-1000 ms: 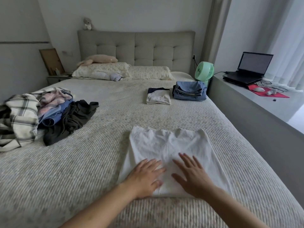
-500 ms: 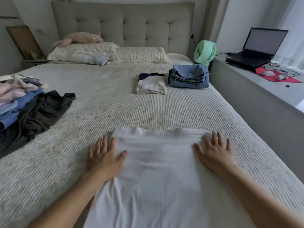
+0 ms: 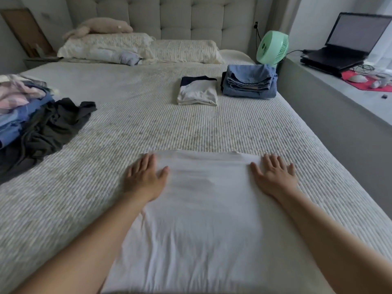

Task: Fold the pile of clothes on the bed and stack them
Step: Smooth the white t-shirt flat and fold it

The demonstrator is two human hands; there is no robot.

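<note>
A white garment (image 3: 203, 213) lies flat on the bed (image 3: 169, 128) in front of me. My left hand (image 3: 144, 179) presses flat on its far left corner, fingers straight. My right hand (image 3: 275, 177) presses flat on its far right corner, fingers spread. A pile of unfolded clothes (image 3: 31, 119) sits at the left edge, dark, blue and pink pieces among them. Two folded stacks stand farther up the bed: a white and navy one (image 3: 197, 92) and a blue denim one (image 3: 250, 83).
Pillows (image 3: 135, 47) and a plush toy (image 3: 99, 28) lie by the headboard. A green fan (image 3: 272, 47) stands at the bed's far right corner. A grey ledge on the right carries a laptop (image 3: 347, 41) and small items.
My hands slid from the middle of the white garment out to its far corners. The view tilted down and moved closer; the garment now fills the lower frame.
</note>
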